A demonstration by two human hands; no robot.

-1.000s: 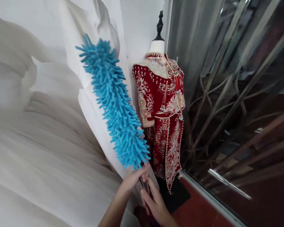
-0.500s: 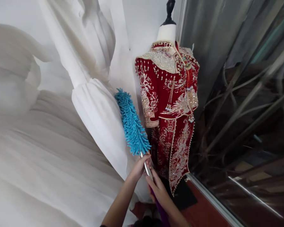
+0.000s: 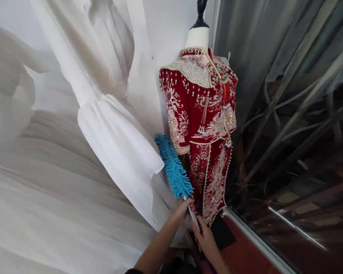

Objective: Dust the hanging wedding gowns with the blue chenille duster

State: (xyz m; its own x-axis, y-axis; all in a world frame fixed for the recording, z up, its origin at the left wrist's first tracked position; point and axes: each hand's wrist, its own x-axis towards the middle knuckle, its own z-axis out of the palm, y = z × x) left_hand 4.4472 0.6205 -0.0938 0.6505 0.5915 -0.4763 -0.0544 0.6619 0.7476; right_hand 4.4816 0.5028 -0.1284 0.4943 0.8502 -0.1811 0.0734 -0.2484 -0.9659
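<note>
White wall [image 3: 153, 34] forms the background. At right stands a tall dark glazed panel [image 3: 291, 125] with pale curved bars, seated on a light metal track [image 3: 253, 238] along the edge of the red-brown floor [image 3: 248, 255]. Off-white draped fabric [image 3: 60, 198] fills the left side and narrows the access. Between fabric and panel is a white dress form [image 3: 197, 37] with a black turned finial [image 3: 200, 17], fitted with a dark red embroidered costume [image 3: 188, 125]. A flat black mat [image 3: 223, 233] lies on the floor near the track.

Tool: bright blue, shaggy, cylindrical duster [image 3: 175, 169] on a slim silver handle [image 3: 193, 217]. Its head sits between the fabric and the costume's near sleeve, tip uppermost; contact with either cannot be confirmed.

Hands: left hand [image 3: 184, 210] closed round the handle just below the fibres; right hand [image 3: 205, 239] curled round it lower down.

Step in hand (judged): working the duster in this gap. Next move calls for light, lengthwise strokes under a two-handed grip. Caution: beaded tassels [image 3: 202, 127] could snag fibres; loose fabric restricts sideways travel.
</note>
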